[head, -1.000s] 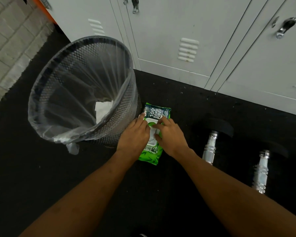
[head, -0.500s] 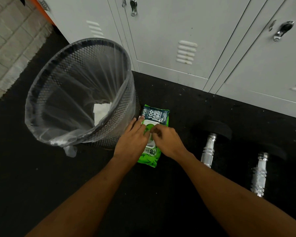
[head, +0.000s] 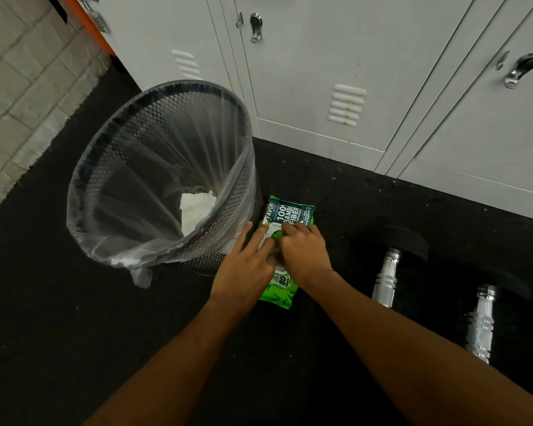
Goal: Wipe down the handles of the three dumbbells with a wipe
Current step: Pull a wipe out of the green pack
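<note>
Here you are, low over the black rubber floor, both arms stretched forward; your left hand lies flat on the green plastic pack of wipes, fingers straight and spread, pressing it down; your right hand sits just beside it on the same pack, fingers curled down over the white flap in the middle, though I cannot tell whether they pinch anything, since the knuckles hide the tips; the two hands touch over the pack; the pack lies flat on the floor, right against the foot of the black mesh wastebasket with a clear plastic liner; inside that basket a crumpled white wipe rests at the bottom; over to your right, apart from the pack, the first chrome-handled dumbbell with black rubber ends lies on the floor; the second chrome-handled dumbbell lies beyond it, roughly parallel, your right forearm crossing their near ends; behind everything stands a row of pale grey metal lockers, and a whitish brick wall runs along the left.
</note>
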Motion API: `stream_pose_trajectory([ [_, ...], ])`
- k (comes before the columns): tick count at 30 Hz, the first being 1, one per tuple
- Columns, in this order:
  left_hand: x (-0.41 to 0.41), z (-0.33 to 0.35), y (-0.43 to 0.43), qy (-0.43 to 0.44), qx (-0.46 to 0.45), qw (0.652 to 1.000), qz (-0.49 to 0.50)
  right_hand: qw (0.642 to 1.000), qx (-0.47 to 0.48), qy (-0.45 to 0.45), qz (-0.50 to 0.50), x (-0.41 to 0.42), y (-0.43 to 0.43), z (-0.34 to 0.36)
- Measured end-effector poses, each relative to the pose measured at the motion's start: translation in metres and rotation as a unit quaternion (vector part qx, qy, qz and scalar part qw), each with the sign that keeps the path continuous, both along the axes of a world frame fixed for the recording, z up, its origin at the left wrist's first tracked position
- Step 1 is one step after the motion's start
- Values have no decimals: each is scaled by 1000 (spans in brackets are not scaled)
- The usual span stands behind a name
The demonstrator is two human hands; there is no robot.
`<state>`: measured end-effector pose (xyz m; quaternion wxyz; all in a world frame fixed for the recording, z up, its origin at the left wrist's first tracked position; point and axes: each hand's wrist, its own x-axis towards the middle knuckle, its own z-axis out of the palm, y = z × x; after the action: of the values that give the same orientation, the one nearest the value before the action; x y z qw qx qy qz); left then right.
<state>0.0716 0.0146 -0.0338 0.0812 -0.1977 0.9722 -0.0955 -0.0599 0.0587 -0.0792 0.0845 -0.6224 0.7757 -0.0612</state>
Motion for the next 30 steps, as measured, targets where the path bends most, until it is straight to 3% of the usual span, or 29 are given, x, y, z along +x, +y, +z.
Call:
stream_pose_trajectory([
  [12,-4,-4,-4,39,-2,999,-1,997,4,-11,75,-5,-4,-7],
  [20,5,-1,-4,32,-7,999,-14,976,-44,-210,29,-23,-3,-12],
  [24,2,4,0,31,-12,999,-6,917,-80,-387,-60,-21,-5,-2],
  [27,-4,8,2,27,-15,999,19,833,-91,-512,-187,-26,-5,18],
  [30,-15,8,4,2,-22,999,45,762,-161,-557,-290,-39,-4,31],
])
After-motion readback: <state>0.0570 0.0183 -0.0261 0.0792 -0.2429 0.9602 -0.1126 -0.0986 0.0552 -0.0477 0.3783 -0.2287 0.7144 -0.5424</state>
